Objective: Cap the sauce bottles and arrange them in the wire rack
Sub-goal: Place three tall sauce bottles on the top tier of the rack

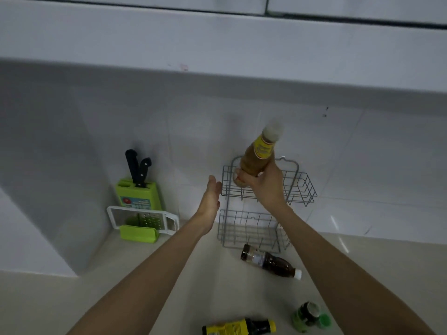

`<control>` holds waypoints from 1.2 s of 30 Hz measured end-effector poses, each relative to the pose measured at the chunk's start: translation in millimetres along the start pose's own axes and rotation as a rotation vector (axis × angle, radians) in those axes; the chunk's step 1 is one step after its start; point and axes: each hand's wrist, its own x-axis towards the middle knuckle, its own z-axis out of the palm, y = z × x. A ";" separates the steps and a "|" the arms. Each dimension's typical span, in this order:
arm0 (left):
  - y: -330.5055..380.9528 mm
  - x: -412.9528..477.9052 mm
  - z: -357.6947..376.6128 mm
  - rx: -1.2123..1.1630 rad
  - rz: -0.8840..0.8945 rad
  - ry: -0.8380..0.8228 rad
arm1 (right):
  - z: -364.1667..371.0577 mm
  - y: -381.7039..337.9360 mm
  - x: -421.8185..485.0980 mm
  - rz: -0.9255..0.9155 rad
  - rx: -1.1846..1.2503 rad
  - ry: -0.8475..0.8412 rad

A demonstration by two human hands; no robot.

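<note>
My right hand point(262, 187) is closed around the base of the amber sauce bottle point(260, 157), white cap on and tilted right, at the upper tier of the grey wire rack point(302, 189) on the tiled wall; my left hand point(210, 197) is open and empty beside it. I judge this the racking step: next, straighten the slick plastic bottle and lower it between the thin wires. Three more bottles wait on the smooth counter point(193, 274) nearer me.

Rack point(301, 187) is grey wire. One bottle point(258, 158) is amber with a yellow label, another point(271, 261) dark brown with a white cap. Knife block point(137, 195) is lime green with black handles; the counter point(193, 274) is beige.
</note>
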 end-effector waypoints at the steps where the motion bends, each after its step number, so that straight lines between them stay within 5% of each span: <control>1: -0.3 0.3 1.3 -0.019 -0.002 -0.008 | 4.6 2.0 3.5 0.007 -0.024 -0.024; 28: -11.8 -1.9 -8.8 -0.013 0.033 -0.053 | 32.1 11.8 12.9 0.119 -0.167 -0.289; 33: -35.5 -8.7 -4.1 0.092 -0.015 0.227 | 0.6 27.6 -46.7 -0.033 -0.103 0.101; 36: -61.2 -17.7 -3.4 0.342 -0.101 0.235 | -27.5 73.4 -87.5 0.044 -0.222 -0.015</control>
